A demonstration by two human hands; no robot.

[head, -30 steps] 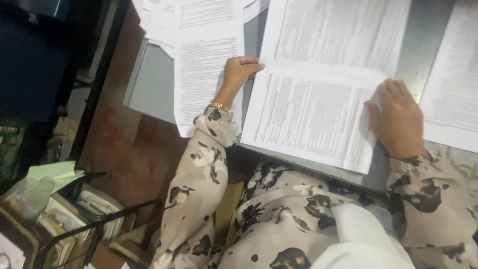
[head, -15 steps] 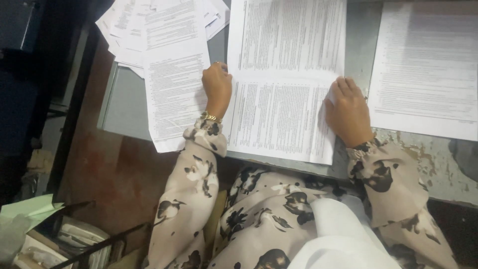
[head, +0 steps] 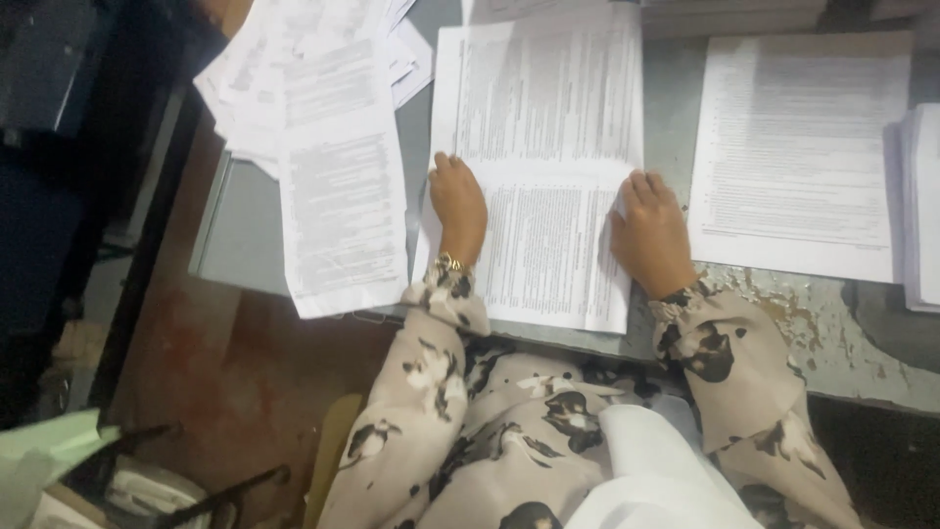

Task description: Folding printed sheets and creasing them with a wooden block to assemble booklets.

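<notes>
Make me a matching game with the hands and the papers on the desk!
Things:
1. left hand
2. right hand
3. messy paper pile
4. single sheet

Places:
A. far left of the desk, hanging over its edge
B. right edge of the middle sheet
C. right of the middle sheet
D. left edge of the middle sheet

Pairs: 1-D, 2-B, 3-A, 4-C

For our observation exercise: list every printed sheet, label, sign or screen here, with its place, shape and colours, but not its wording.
Middle sheet: white, long, dense grey print, under left hand and right hand.
Left pile: white printed sheets, fanned, one overhanging the grey table.
Right sheet: white rectangle, lying flat.
Far-right stack: white edges, cut off.
No labels, signs or screens.
</notes>
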